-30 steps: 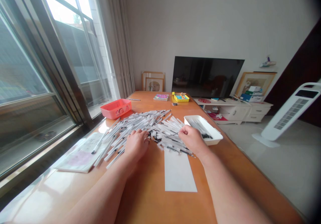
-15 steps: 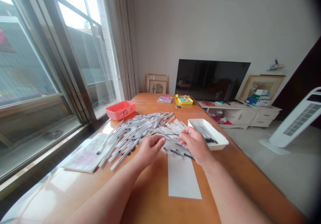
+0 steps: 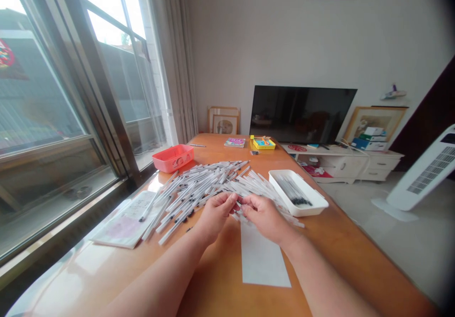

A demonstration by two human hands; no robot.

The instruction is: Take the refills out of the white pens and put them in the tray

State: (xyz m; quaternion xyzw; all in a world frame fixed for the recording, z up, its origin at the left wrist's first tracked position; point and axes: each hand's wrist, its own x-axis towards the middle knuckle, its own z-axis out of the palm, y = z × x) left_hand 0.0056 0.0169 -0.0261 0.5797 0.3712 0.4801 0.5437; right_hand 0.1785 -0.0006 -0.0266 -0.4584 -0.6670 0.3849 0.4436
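Note:
My left hand (image 3: 217,212) and my right hand (image 3: 265,216) meet over the near edge of a pile of pens, fingertips almost touching. Both are closed in a pinch on a slim pen (image 3: 239,202). Only a short dark bit of it shows between the fingers, which hide the rest. Beyond them the loose pens (image 3: 202,184) lie heaped, with pale clear barrels and black ends. A white sheet of paper (image 3: 265,260) lies flat below my right hand. To the right, a white tray (image 3: 314,202) holds several slender pens or refills with black ends.
A red plastic basket (image 3: 173,159) stands behind the pile at left. A booklet (image 3: 124,229) lies at the left edge, partly under pens. Farther back are a small colourful book (image 3: 234,142) and a yellow box (image 3: 263,143). A television (image 3: 302,115) stands beyond the table.
My right hand has moved left and slightly down to meet my left hand. The thin dark rod that spanned the gap between them is now mostly hidden by fingers.

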